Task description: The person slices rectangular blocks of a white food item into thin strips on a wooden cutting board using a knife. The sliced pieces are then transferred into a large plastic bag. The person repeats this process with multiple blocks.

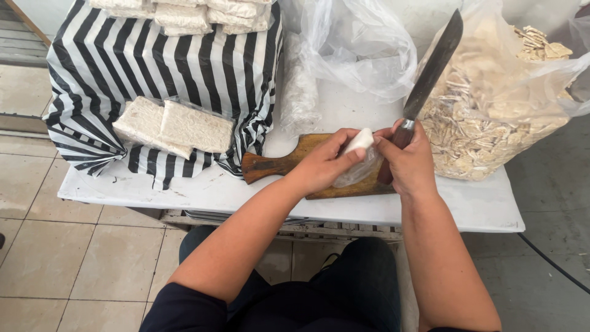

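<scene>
The right hand [410, 161] is clamped on a large knife [427, 80], blade upward, over the wooden cutting board [276, 165] by the worktop's [479, 206] near edge; the left hand [322, 165] pinches a white block [358, 142] in thin plastic wrap.

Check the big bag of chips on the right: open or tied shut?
Open. The bag's plastic mouth gapes at the top right, and loose chips show there uncovered.

A striped bag [184, 67] of wrapped white blocks [175, 126] sat left on the white desk [203, 190]; a clear sack of sliced chips [485, 117] stood right
</scene>
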